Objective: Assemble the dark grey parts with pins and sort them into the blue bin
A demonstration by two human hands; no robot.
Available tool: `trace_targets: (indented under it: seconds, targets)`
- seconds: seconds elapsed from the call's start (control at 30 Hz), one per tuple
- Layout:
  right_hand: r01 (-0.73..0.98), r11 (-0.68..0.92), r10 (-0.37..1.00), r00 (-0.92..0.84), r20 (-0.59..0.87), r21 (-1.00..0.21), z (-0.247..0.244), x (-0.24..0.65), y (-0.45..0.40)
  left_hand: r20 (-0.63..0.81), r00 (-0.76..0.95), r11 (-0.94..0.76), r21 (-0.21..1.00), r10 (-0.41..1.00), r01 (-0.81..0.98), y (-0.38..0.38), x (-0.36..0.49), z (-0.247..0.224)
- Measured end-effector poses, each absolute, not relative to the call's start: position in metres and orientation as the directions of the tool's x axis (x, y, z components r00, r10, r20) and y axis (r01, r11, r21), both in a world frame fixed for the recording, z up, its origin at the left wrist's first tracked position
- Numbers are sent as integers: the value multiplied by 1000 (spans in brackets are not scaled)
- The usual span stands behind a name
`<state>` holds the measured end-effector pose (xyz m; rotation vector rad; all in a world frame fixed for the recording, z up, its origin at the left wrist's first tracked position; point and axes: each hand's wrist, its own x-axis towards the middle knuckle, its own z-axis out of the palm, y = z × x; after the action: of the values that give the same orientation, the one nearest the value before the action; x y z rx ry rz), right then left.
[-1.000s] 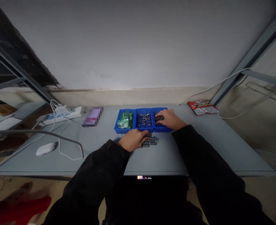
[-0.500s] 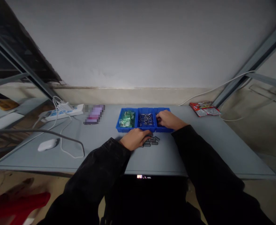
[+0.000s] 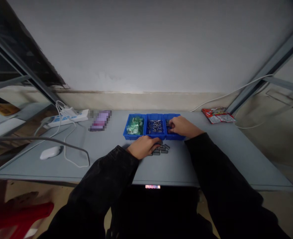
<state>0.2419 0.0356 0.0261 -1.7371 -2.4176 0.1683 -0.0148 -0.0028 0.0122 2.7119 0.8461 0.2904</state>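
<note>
Three blue bins stand side by side on the grey table. The left bin (image 3: 124,135) holds green and clear plastic pieces (image 3: 135,125); the middle bin (image 3: 156,136) holds shiny metal pins or screws (image 3: 155,125). My right hand (image 3: 180,126) reaches into the right bin (image 3: 170,116), fingers pinched together over small dark pieces that are mostly hidden. In front of the middle bin lie several small dark grey cylinders (image 3: 164,151). My left hand (image 3: 143,147) rests at their left side, its fingers closed around a grey cylinder (image 3: 159,143).
On the left are a white power strip (image 3: 80,117) with cables, a blurred-out phone-like item (image 3: 101,120) and a white earphone case (image 3: 50,153). A red snack packet (image 3: 218,115) lies at the back right. The wall rises behind the table (image 3: 166,171).
My right hand has shifted slightly to the right inside the right bin, showing a little more of its contents. My left hand has stayed nearly still.
</note>
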Motion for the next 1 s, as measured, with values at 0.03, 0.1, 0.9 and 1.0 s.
trace_targets:
  seconds: [0.03,0.1,0.9,1.0]
  targets:
    - [940,310,951,-303,68,-142,24,241,35,104,808,-787,325,580,524,-3,-15,12]
    - [947,307,951,-300,74,-99,20,240,34,102,810,-791,317,577,523,-2,-15,12]
    - [865,375,899,-251,359,-333,22,240,37,81,807,-787,298,584,540,-1,-16,11]
    - [868,366,861,-179,477,-336,27,238,32,70,792,-766,317,607,559,-1,-15,12]
